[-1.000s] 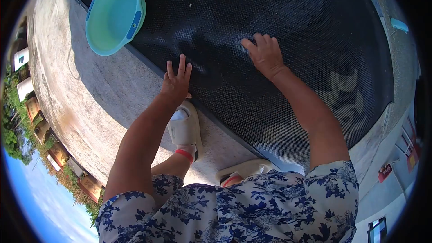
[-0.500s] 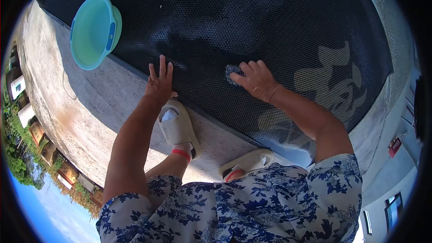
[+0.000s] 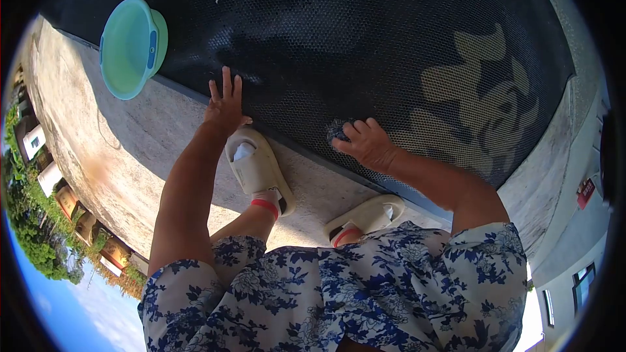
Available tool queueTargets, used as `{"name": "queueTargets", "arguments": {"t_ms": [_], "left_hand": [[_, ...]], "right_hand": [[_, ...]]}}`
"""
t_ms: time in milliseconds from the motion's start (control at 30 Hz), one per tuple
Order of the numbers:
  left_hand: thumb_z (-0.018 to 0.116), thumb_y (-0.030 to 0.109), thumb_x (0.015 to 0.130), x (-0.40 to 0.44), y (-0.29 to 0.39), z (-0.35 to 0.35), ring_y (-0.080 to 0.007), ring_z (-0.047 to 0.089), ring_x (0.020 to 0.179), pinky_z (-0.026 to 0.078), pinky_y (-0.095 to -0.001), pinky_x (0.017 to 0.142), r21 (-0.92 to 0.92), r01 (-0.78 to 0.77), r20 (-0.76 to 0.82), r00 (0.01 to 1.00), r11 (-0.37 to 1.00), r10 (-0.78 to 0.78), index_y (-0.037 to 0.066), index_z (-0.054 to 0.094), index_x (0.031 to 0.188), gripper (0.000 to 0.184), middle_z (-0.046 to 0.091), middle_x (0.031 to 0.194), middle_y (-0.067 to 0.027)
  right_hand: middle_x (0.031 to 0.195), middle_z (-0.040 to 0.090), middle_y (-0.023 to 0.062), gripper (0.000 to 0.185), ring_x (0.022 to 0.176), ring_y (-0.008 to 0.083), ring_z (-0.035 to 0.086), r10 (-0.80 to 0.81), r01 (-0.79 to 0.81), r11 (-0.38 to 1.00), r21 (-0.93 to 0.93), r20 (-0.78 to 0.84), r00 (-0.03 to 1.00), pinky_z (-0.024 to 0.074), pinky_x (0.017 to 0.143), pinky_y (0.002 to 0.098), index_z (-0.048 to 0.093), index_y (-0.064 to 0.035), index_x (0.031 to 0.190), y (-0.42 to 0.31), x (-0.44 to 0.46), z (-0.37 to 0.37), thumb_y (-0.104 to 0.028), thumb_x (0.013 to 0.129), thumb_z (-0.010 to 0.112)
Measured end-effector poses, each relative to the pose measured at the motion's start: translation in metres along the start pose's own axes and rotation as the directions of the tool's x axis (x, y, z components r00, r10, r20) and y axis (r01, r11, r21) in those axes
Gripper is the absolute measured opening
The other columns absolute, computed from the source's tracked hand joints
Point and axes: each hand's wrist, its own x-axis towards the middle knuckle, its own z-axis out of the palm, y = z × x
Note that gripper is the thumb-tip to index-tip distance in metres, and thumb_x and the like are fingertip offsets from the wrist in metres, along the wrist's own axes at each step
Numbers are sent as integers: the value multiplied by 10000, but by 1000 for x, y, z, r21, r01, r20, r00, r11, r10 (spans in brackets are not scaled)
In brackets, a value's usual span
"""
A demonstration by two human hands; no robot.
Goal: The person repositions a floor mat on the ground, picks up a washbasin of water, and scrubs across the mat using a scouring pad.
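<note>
A large black textured mat with a honeycomb-like surface lies on the ground, wet and shiny in places. My right hand grips a steel wool scrubber against the mat near its closest edge. Part of the scrubber is hidden under my fingers. My left hand rests on the mat's edge with its fingers spread, holding nothing. To the left of that hand, a mint green basin with blue handles sits at the mat's border.
My feet, in beige slides, stand on the concrete ground just outside the mat's near edge. Leaf-shaped patches of sunlight fall on the mat's right side. Planters and greenery line the far left; a building wall is at right.
My right hand has moved the scrubber toward me, closer to the mat's near edge. My left hand stays spread at the edge. The view has shifted slightly.
</note>
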Motion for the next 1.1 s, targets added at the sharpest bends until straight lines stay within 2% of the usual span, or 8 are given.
{"name": "queueTargets", "arguments": {"t_ms": [67,133,300,533,667,767,1000,1100], "left_hand": [[781,478,700,-1,0,2,-533,159,1371,447,-480,1023,3,-10,-2,1000,1000,10,70,41,1507,1168,-114,1548,-221],[780,480,701,3,0,8,-538,158,1369,445,-482,1026,5,-17,-8,1000,1000,17,65,33,1505,1173,-115,1546,-226],[803,442,696,8,-5,25,-552,150,1364,392,-524,1057,-6,-16,-91,996,1000,15,60,29,1502,1181,-112,1544,-228],[807,423,701,-4,5,8,-487,198,1383,419,-526,1031,-15,48,-117,992,999,-49,138,71,1513,1133,-73,1570,-148],[814,408,697,-3,3,17,-475,212,1381,414,-541,1028,-69,32,-137,990,997,-41,106,83,1506,1132,-8,1562,-179],[799,394,720,-11,31,8,-467,183,1392,378,-553,1049,-77,-77,-245,968,994,56,83,87,1500,1101,15,1558,-192],[796,473,700,-25,173,-29,-495,63,1406,302,-610,1069,38,-404,-312,864,914,395,20,45,1492,1182,-19,1540,-253],[819,539,627,-23,206,-35,-546,26,1383,292,-632,1066,-33,-205,-211,958,978,194,-9,15,1482,1295,-71,1523,-287]], "right_hand": [[913,528,43,342,836,179,528,-57,56,995,76,10,998,407,704,329,594,-266,1122,21,-28,-9,-91,828,576],[905,531,46,348,822,168,523,137,-145,985,-89,-90,986,409,704,327,587,-258,1120,54,-5,-19,-77,822,590],[942,532,44,314,849,177,521,484,-501,865,-38,-202,851,423,726,340,574,-251,1162,33,96,-8,-113,885,522],[1118,527,34,317,965,170,517,-29,30,1000,1,171,985,416,817,347,576,-290,1150,-32,-63,16,-132,880,520],[1181,536,53,356,981,188,519,268,-253,963,-91,227,936,405,843,365,581,-304,1136,-5,-196,-15,-112,838,550],[1180,527,52,348,996,192,514,279,-265,958,-111,137,950,405,848,371,585,-296,1131,-1,-219,-6,-115,835,558],[1127,503,32,326,962,174,506,306,-316,948,-21,-203,930,417,837,348,556,-300,1139,-20,-81,28,-148,851,548],[1164,495,27,339,970,177,508,244,-240,970,41,-114,963,419,852,347,540,-321,1146,-5,-120,18,-152,853,556]]}}
